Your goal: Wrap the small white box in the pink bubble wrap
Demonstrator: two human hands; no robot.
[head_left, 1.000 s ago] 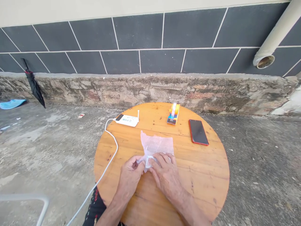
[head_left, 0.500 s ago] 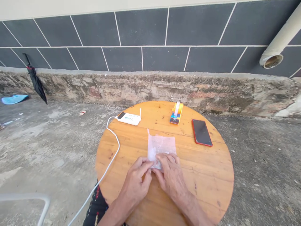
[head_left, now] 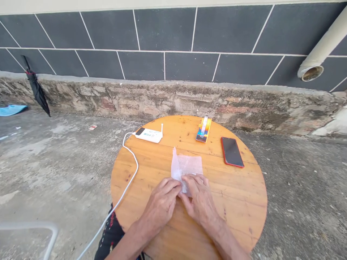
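Note:
A thin, translucent pinkish-white wrap (head_left: 191,164) lies on the round wooden table (head_left: 151,162), with its upper left corner sticking up. My left hand (head_left: 162,198) pinches the wrap's near left edge, fingers closed. Bent over the near right part of the wrap, my right hand (head_left: 199,198) grips its near edge between thumb and fingers. The two hands almost touch at their fingertips. Something whitish shows through the wrap beside the fingers, too hidden to name.
A white power bank (head_left: 149,135) with a white cable (head_left: 135,162) is at the back left. A yellow tape dispenser (head_left: 204,130) stands at the back, and a red-edged phone (head_left: 232,152) lies right. A black umbrella (head_left: 38,88) leans on the wall.
The left side of the wrap has lifted and folded inward. My left hand has shifted slightly up and to the right, its fingers closer together. My right hand has barely moved.

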